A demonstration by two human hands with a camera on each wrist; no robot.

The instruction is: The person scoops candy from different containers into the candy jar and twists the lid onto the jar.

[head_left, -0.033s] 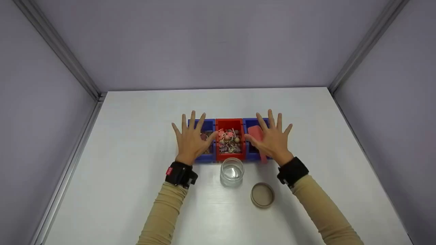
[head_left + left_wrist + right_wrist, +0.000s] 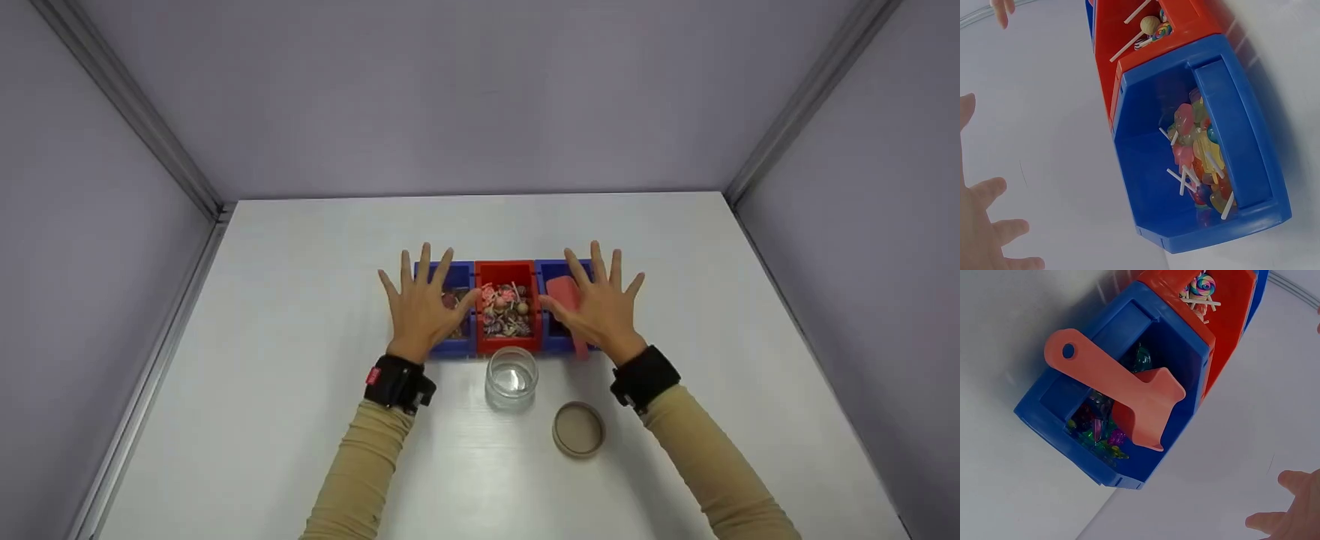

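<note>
My left hand hovers with fingers spread over the left blue bin, which holds translucent coloured pieces, some with white sticks. Over the right blue bin is my right hand, its fingers likewise fanned out and holding nothing. A pink scoop lies in that bin on shiny coloured pieces, its handle reaching over the front edge. Between the hands sits a red bin filled with small lollipop-shaped pieces. Both hands partly cover the blue bins in the head view.
A clear glass jar stands uncovered just in front of the red bin. To its right and nearer me lies a round tan lid, hollow side up. The white table is bounded by grey walls at the back and sides.
</note>
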